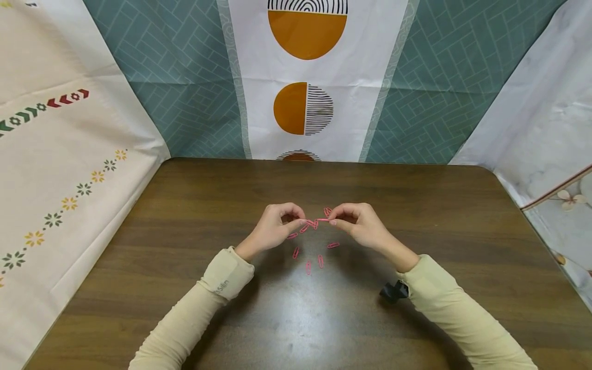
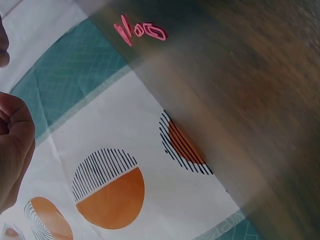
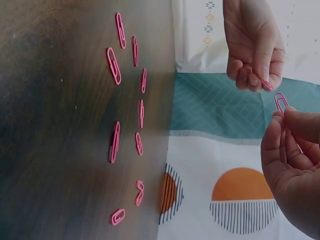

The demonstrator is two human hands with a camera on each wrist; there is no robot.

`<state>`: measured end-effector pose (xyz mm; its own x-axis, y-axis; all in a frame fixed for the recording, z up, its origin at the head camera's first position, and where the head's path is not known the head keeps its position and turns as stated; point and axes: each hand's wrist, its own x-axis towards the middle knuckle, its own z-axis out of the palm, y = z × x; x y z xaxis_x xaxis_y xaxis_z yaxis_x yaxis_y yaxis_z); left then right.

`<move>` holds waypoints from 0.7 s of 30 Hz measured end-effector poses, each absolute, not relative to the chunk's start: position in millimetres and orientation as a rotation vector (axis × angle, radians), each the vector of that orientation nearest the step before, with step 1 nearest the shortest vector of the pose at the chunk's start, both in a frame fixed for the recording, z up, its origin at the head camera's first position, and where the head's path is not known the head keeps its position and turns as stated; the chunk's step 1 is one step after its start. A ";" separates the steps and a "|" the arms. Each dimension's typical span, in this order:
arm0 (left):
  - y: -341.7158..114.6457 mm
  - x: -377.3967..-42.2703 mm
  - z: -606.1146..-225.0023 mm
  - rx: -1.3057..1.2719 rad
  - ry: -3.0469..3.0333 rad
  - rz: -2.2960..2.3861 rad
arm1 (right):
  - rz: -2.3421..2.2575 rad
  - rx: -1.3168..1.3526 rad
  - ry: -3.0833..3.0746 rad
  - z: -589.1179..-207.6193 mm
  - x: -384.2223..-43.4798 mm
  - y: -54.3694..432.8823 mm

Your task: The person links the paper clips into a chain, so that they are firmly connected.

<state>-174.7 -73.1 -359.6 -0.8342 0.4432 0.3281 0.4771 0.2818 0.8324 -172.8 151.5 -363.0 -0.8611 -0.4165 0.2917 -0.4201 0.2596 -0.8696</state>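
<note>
My left hand [image 1: 276,226] and right hand [image 1: 363,226] face each other close above the table, a small gap between their fingertips. Between thumb and fingers of the left hand is a pink paper clip [image 3: 266,85], mostly covered by the fingertips. The right hand [image 3: 295,150] pinches a second pink paper clip [image 3: 280,100], its looped end sticking out toward the left hand. Below them several loose pink paper clips [image 1: 320,261] lie scattered on the wooden table. In the left wrist view only parts of hands show at the left edge, with some clips [image 2: 140,31] near the top.
The dark brown table [image 1: 152,288] reaches back to a hanging patterned cloth [image 1: 194,103]. Pale cloths hang at the left [image 1: 69,154] and right [image 1: 550,128] sides. A small black object [image 1: 394,292] is at the right sleeve's cuff.
</note>
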 end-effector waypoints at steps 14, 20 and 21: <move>-69.0 -161.6 -341.2 -0.939 -2.507 -1.659 | 1.664 0.912 -2.480 -363.6 -171.6 143.4; -68.6 -161.3 -340.5 -0.948 -2.509 -1.653 | 1.667 0.915 -2.488 -364.3 -172.0 142.1; -68.5 -161.2 -340.3 -0.952 -2.507 -1.653 | 1.668 0.916 -2.492 -364.6 -172.1 142.0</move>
